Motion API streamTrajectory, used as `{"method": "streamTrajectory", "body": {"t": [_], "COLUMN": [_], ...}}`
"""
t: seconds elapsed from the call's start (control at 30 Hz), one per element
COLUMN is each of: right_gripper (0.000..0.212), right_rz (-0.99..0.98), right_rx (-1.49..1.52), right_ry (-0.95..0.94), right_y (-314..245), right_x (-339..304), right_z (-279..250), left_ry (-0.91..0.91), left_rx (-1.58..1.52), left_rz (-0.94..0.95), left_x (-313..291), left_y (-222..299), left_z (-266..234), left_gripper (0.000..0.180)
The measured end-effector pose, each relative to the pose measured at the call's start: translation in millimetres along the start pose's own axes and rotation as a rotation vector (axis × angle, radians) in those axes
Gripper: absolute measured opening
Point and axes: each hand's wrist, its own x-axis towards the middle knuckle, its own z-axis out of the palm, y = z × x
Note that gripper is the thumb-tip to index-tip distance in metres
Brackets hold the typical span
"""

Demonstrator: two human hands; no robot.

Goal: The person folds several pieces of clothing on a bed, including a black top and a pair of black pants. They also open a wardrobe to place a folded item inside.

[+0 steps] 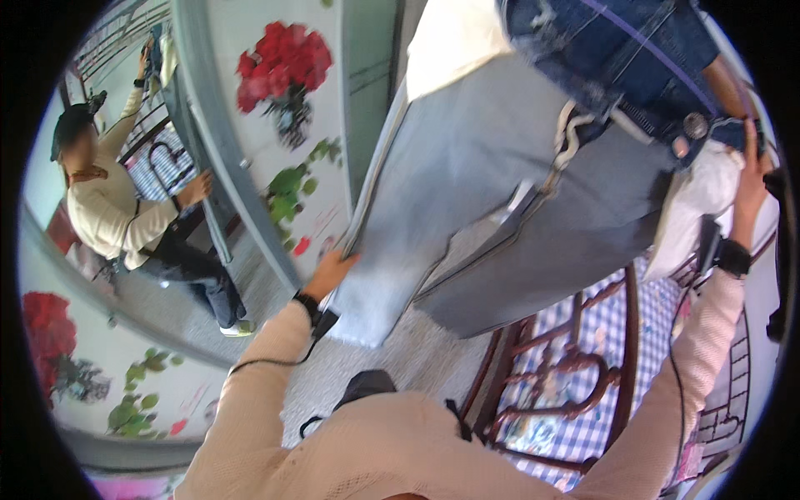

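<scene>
Pale grey-blue jeans [475, 142] hang in front of me, their legs slanting down to the left. My left hand [333, 273] is closed on the outer edge of one leg, close to its hem. Raised at the far right, my right hand [752, 171] has its fingers closed at the edge of a dark blue denim garment [575, 50], beside its metal button; the fingertips are partly hidden. White cloth [696, 204] hangs just below that hand. Another cream cloth [454, 42] lies over the top of the pale jeans.
A mirror [158, 275] at left reflects me with the garments. Its door panels bear red flower prints [283, 71]. At lower right is a dark bed frame [575, 383] with a blue checked sheet [650, 333]. Grey floor [333, 392] shows below the jeans.
</scene>
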Motion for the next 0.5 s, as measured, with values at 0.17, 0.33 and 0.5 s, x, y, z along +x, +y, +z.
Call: {"method": "streamTrajectory", "body": {"t": [0.17,0.33,0.5], "right_gripper": [0.037,0.047,0.037], "right_rz": [0.386,0.653,0.693], "right_rx": [0.73,0.675,0.528], "right_ry": [0.163,0.104,0.071], "right_y": [-52,-47,-40], "right_x": [-18,-28,-21], "right_z": [47,95,165], "left_ry": [0.05,0.121,0.2], "left_rx": [-0.148,-0.263,-0.551], "left_rz": [0.01,0.104,0.275], "left_x": [74,184,317], "left_y": [-15,7,80], "left_z": [36,48,49], "left_gripper": [0.039,0.03,0.012]}}
